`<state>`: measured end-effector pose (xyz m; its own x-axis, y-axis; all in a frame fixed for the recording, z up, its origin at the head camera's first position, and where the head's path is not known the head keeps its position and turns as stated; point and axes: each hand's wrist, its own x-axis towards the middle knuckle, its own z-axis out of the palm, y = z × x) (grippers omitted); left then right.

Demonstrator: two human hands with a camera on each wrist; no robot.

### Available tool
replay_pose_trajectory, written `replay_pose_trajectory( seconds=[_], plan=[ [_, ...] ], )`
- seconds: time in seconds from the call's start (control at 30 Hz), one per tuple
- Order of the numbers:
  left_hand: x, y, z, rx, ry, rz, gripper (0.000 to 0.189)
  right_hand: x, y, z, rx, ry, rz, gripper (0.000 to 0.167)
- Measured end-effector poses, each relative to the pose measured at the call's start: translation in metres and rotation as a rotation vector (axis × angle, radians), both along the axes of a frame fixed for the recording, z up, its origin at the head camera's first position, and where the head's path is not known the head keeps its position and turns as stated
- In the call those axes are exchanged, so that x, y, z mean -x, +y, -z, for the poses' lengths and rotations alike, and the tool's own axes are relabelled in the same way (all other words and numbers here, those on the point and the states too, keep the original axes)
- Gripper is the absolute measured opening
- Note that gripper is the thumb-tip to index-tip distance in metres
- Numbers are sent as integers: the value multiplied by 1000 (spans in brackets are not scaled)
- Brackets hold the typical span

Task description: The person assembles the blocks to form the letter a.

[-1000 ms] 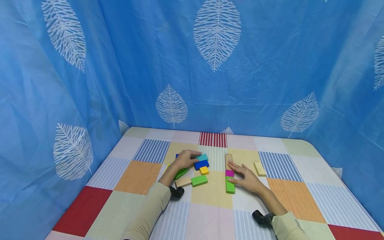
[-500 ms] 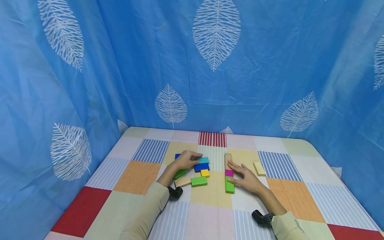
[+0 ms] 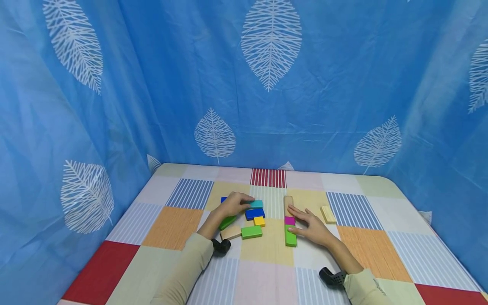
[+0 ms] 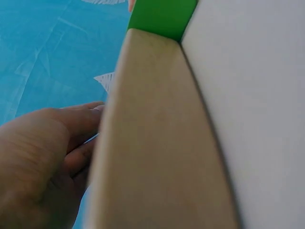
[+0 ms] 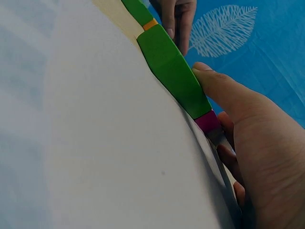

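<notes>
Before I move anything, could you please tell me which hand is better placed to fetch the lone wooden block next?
Probably the right hand: it is nearer the lone wooden block, while the left hand is at the teal block.

A curtained-off booth, viewed from my remote post: blue drapes printed with white leaves close in the far edge and both sides of a worktop dressed in patchwork squares of red, orange and stripes. Black cameras worn at the wrists mark it as a makeshift recording spot. Whether a home, office or lab lies beyond the fabric, I cannot tell.
</notes>
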<state>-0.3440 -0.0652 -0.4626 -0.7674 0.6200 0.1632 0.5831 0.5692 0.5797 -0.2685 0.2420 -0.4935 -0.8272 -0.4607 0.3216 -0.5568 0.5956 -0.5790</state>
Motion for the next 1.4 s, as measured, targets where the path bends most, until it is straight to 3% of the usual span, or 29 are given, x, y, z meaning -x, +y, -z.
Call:
replay_pose_trajectory(
  seconds=[0.3,0.5,0.8,0.97,1.1,1.23,1.4],
  plan=[
    [-2,-3,-1,9,93,39,32,0,0,1,2,-7,-3,68],
    [4,9,-9,51,79,-27,31,1,1,1,-4,-16,0,69],
    [15,41,-23,-23,112,-128,35,1,1,1,7,-16,2,68],
    [22,54,-15,-110,115,-121,33,0,0,2,4,-32,3,68],
    [28,62,-6,-139,60,-126,32,0,0,2,-4,-34,5,69],
    [28,69,-3,-119,23,-129,32,1,1,1,-5,-32,10,68],
    [25,73,1,-69,24,-141,32,0,-1,1,-2,-27,8,68]
  ],
)
